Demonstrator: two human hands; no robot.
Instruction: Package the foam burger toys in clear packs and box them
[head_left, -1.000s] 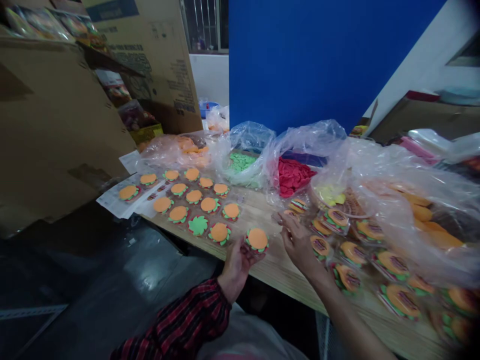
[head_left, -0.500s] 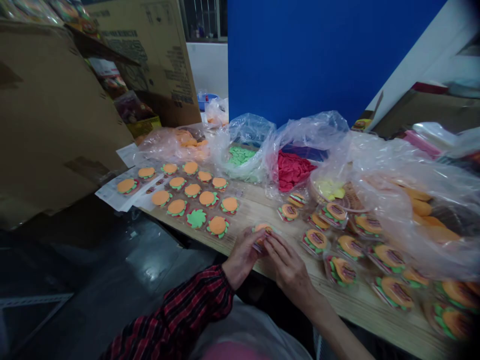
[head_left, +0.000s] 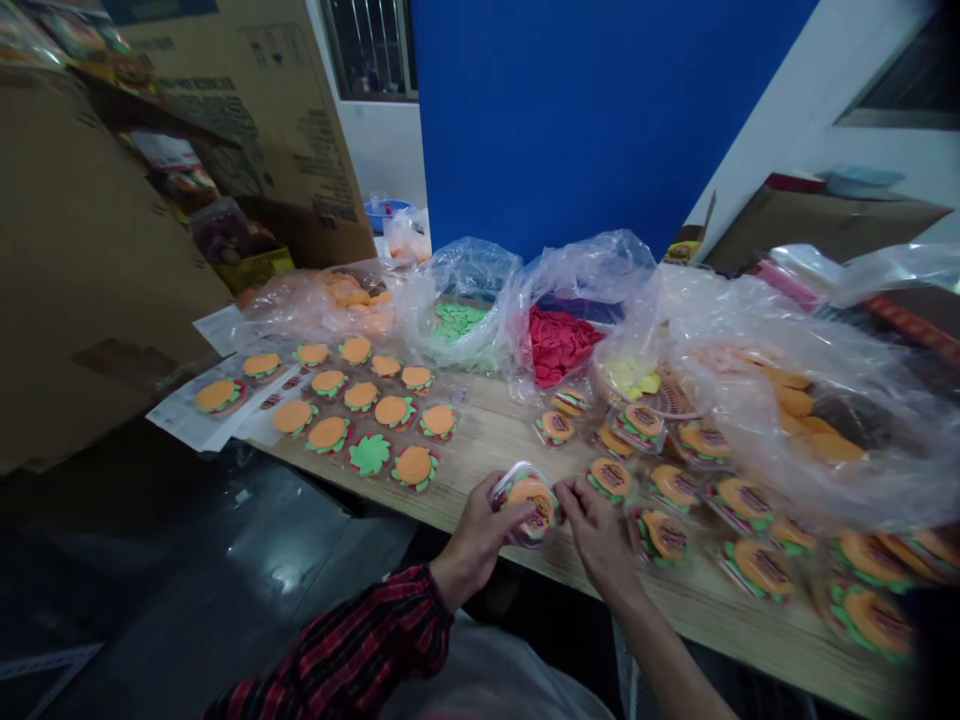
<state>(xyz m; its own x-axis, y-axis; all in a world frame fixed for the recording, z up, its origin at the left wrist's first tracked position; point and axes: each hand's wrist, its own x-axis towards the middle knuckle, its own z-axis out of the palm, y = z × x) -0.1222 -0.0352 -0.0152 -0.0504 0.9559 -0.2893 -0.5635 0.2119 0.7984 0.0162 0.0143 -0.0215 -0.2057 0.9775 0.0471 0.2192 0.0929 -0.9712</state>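
My left hand (head_left: 474, 540) and my right hand (head_left: 598, 530) together grip a small foam burger toy in a clear plastic packet (head_left: 527, 500) just above the near edge of the wooden table (head_left: 495, 440). The left fingers curl round its left side, the right fingers pinch its right edge. To the left lie several unpacked orange-and-green foam burgers (head_left: 375, 412) and one green lettuce piece (head_left: 370, 455). To the right lie several packed burgers (head_left: 679, 495).
Clear plastic bags along the back hold orange pieces (head_left: 352, 295), green pieces (head_left: 459, 322), red pieces (head_left: 559, 345) and more orange pieces (head_left: 806, 400). Large cardboard boxes (head_left: 97, 250) stand at left. A blue panel (head_left: 585, 110) rises behind. Printed paper sheets (head_left: 191, 425) lie under the leftmost burgers.
My right hand came from the packed pile to meet the left. The burger in my left hand now sits inside a clear packet held by both hands. The camera view shifted rightward.
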